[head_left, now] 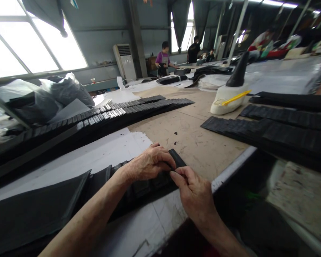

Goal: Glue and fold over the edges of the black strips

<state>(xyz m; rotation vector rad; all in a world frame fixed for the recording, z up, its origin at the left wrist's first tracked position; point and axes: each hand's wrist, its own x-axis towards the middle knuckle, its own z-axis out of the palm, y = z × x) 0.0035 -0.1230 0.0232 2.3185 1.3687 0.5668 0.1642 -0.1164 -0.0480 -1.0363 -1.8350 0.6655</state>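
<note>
My left hand lies over the far end of a row of overlapping black pieces, its fingers curled down onto the end piece. My right hand meets it there, thumb and forefinger pinched together at the edge of that flat black piece, which looks like leather or fabric. The fingertips of both hands almost touch, and the exact grip is partly hidden. Closer to me on the left, larger black panels form part of the same row. A white sheet lies beyond my left forearm.
Long rows of overlapped black pieces stretch across the far left. More black stacks lie on the right. A white container with a black cone and a yellow tool stands on the brown tabletop. Other people work farther back.
</note>
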